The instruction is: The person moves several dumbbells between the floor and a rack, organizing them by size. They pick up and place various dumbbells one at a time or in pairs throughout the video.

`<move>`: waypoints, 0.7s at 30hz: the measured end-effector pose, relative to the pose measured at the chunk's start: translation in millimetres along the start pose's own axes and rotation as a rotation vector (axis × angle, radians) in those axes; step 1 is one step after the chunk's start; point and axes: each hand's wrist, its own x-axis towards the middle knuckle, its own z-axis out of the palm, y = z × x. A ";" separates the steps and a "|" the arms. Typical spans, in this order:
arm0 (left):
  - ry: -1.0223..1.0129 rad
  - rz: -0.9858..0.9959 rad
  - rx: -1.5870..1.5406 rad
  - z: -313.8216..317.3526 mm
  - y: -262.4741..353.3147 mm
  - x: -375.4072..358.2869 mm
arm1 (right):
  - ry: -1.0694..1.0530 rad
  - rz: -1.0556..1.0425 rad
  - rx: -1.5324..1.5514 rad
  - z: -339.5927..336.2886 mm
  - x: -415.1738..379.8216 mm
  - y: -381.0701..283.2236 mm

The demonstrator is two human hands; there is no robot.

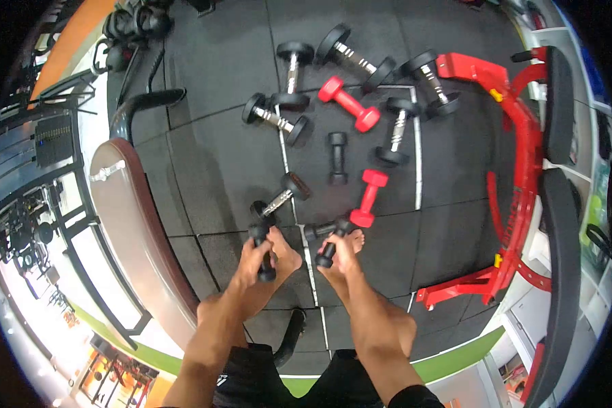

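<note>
My left hand [251, 258] is closed around a small black dumbbell [266, 274], held above my left foot. My right hand [343, 249] grips a matching black dumbbell [324, 260], its far end tilted to the right. Just beyond the right hand, another black dumbbell [313, 232] lies on the floor, partly hidden by the one I hold. A chrome-handled dumbbell [279, 202] rests on the mat ahead of my left hand. To the right of my right hand lies a red dumbbell [368, 198].
Farther out on the black floor mats [217, 163] lie a small black dumbbell [337, 158], a second red dumbbell [349, 104] and several chrome-handled dumbbells [399, 131]. A padded bench [126, 211] stands at left, a red-framed bench [523, 156] at right.
</note>
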 end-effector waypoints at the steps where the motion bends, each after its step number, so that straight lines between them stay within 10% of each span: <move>1: -0.013 0.004 0.049 2.5 -7.6 -19.3 | 0.025 -0.008 0.034 9.5 -31.0 -6.8; 21: -0.796 -0.025 -0.160 85.3 167.6 -473.2 | -0.665 -0.026 0.238 118.4 -574.4 -134.4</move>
